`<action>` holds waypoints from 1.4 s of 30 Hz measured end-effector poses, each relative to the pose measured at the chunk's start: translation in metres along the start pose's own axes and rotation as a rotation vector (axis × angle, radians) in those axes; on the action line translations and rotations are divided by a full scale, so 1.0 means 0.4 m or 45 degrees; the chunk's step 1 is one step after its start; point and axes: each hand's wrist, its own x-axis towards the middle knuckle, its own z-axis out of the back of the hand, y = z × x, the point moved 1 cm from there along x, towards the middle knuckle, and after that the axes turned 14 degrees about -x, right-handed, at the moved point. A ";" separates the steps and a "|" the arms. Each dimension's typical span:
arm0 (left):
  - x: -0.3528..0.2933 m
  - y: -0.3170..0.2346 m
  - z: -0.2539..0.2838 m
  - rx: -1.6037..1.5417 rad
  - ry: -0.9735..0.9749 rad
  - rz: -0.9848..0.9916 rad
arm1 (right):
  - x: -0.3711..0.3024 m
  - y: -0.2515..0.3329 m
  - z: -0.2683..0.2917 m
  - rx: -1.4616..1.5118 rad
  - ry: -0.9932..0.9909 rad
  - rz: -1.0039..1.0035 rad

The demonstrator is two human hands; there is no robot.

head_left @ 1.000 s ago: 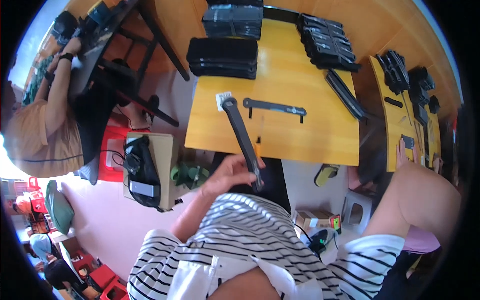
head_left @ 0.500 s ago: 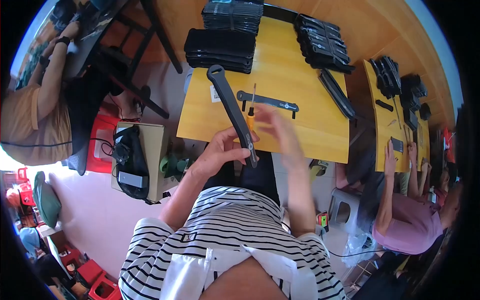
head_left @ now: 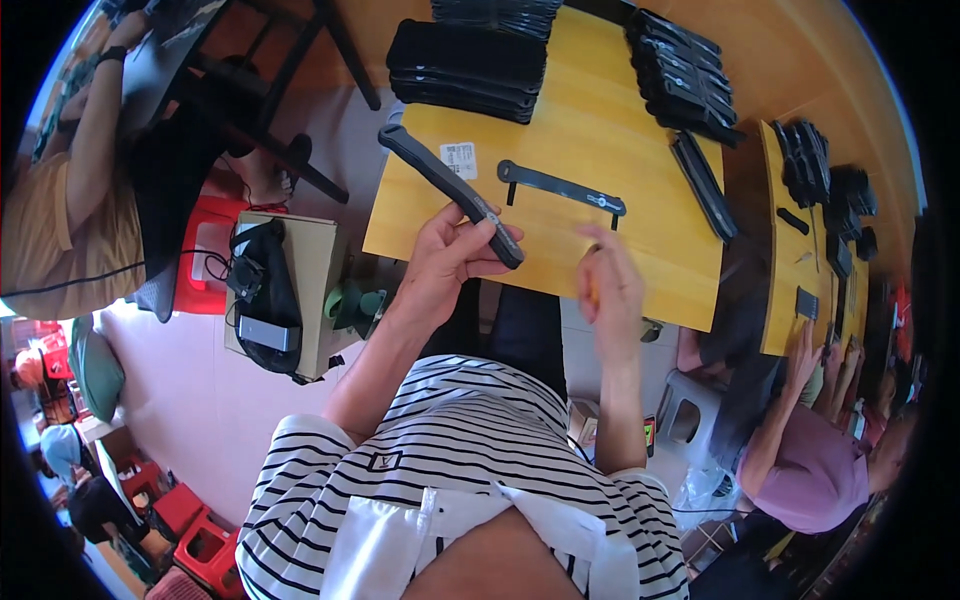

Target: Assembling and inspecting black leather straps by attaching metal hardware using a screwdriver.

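Observation:
My left hand (head_left: 455,250) is closed round the lower end of a long flat black bar (head_left: 430,165), its thumb on top. The bar tilts away to the upper left, over the table's near edge. My right hand (head_left: 612,285) is curled, slightly blurred, to the right of it. A bit of the yellow screwdriver handle (head_left: 594,291) shows between its fingers; the shaft cannot be made out. Beyond my hands, a similar black bar (head_left: 560,188) lies on the yellow table (head_left: 640,255), with a short dark peg at each end.
Black pouch-like bundles (head_left: 465,65) are stacked at the far left, with more bundles (head_left: 685,75) at the far right. A long black piece (head_left: 703,185) lies by the right edge. A white label (head_left: 459,160) is on the tabletop. People work at both sides.
My right hand has drawn back to the right, the screwdriver now in it rather than upright by the bar. The bar has tilted further left. The view has shifted somewhat.

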 end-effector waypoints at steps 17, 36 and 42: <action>-0.004 0.018 -0.015 -0.044 -0.062 -0.072 | -0.039 -0.009 -0.066 -0.523 0.089 0.295; -0.008 0.037 -0.017 0.073 -0.151 -0.172 | -0.038 -0.018 -0.066 -0.628 0.109 0.281; -0.009 0.036 -0.020 0.031 -0.190 -0.162 | -0.037 -0.014 -0.066 -0.567 0.160 0.211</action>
